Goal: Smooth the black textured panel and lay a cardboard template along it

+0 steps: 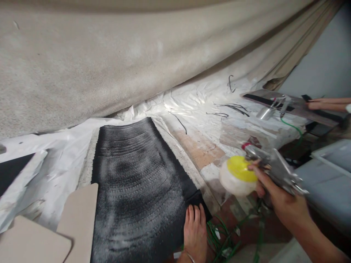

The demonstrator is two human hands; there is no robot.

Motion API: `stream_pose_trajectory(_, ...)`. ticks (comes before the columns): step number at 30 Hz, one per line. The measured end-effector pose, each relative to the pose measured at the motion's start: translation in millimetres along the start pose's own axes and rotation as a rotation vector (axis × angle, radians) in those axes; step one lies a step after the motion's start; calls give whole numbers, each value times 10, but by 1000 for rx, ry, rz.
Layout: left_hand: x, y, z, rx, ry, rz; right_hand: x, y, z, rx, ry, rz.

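A: Where does the black sheet (131, 197) lie?
B: On a rough, pale-edged board (178, 146) over the desk's white plastic (63, 168). Beige panels (35, 239) lie at the sheet's near left edge, and the green hose (219, 233) lies in coils below its near right corner.

A: And the hands?
B: The left hand (195, 228) rests on the sheet's near right edge, by a folded-looking bit, fingers close together. Its thumb is hidden, so whether it pinches the edge or only presses cannot be told. The right hand (285, 199) is wrapped around a spray gun (279, 168) with a white-and-yellow cup (238, 175), held to the right of the sheet and clear of it.

A: The sheet's surface shows uneven grey bands. What would serve the person well here?
B: Probably a flat edge first: the left fingers could smooth that bit, then stay out of the gun's line. Even sweeps at a steady height should suit the sheet best, with the cup upright and the hose free of the corner.

A: Anything else nearby?
B: A co-worker's hand (315, 105), beyond the sheet to the far right, near a second spray gun (285, 104).
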State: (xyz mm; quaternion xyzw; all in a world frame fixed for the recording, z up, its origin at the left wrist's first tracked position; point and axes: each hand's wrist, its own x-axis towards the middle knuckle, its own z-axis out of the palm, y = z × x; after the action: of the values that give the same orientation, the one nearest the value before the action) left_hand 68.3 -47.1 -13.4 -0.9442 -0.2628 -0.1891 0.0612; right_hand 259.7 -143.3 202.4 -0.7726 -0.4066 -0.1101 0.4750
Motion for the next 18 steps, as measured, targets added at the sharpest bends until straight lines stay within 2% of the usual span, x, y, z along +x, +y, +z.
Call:
stream_pose_trajectory(2, -2, 0, 50, 1, 20, 10, 366, 188, 301, 109, -11, 28)
stream_pose_trajectory(5, -5, 1, 119, 11, 53, 20, 794, 534, 843, 237, 61, 124)
stream_pose_trajectory(7, -4, 0, 136, 18, 60, 19, 954, 798, 1163, 271, 76, 139)
stream_pose_trajectory(9, 0, -1, 131, 23, 52, 16, 1013, 1046, 1381, 260, 83, 147)
stream_pose_trajectory(12, 6, -1, 112, 29, 53, 3, 961, 1303, 1482, 199, 74, 132)
stream_pose_trajectory(15, 4, 3, 109, 29, 59, -7, 816, 1410, 1410, 136, 28, 140)
stream_pose_trajectory(18, -2, 11, 106, 24, 55, -3, 610, 1412, 1302, 9, 16, 233)
